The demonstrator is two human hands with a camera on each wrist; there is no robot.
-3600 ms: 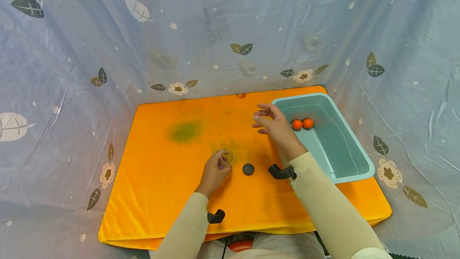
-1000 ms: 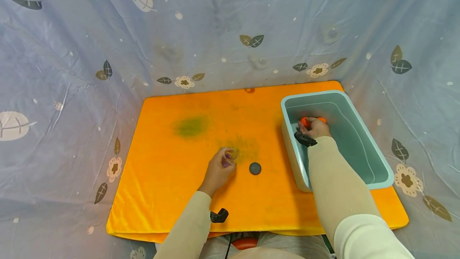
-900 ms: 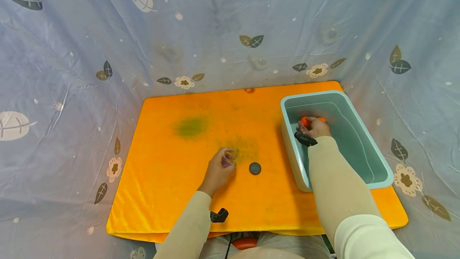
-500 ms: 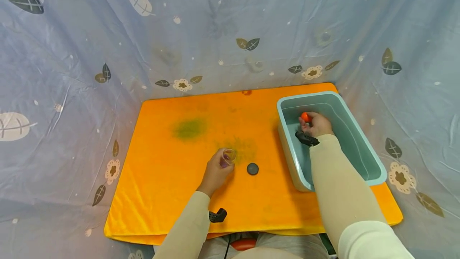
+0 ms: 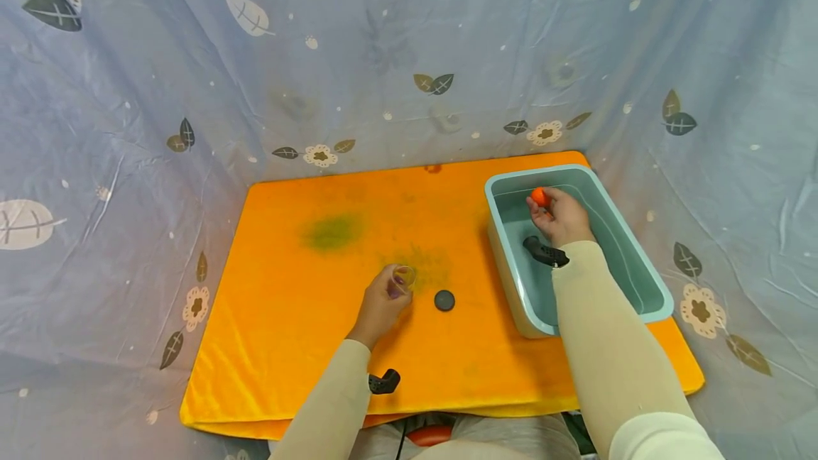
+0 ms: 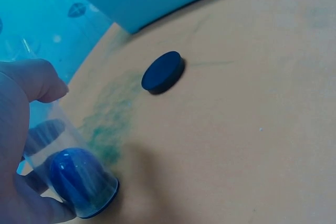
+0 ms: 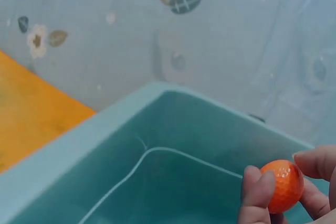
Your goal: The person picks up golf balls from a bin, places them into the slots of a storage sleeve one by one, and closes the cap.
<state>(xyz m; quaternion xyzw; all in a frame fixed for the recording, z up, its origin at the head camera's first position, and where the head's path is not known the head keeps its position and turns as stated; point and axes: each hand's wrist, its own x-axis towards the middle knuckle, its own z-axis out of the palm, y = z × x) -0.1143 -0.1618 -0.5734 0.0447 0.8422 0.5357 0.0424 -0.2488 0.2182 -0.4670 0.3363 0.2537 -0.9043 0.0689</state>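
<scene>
One orange ball (image 5: 540, 196) is pinched between thumb and fingers of the right hand (image 5: 565, 218), within the outline of the tub (image 5: 537, 289) (head view). Well apart to the left, the left hand (image 5: 380, 304) curls round a clear cup (image 5: 404, 279), its mouth facing upward. Just right of this second grip, a dark disc (image 5: 444, 300) lies flat on the table (image 5: 287, 346), between cup and tub. The step in hand appears to be raising the ball while the cup is steadied.

Left wrist view: thumb and fingers wrap the cup's side. Below the thumb, a rounded thing (image 6: 79, 177), blue in this camera's cast, sits at the cup's base; whether that base touches the table cannot be told.

Right wrist view: the ball, its surface dimpled, sits in a narrow pinch; a tub corner stands beyond the fingertips and to their left. The next move seems to call for a secure hold on a round, glossy surface and, should the ball leave the tub, enough height to clear the rim.
</scene>
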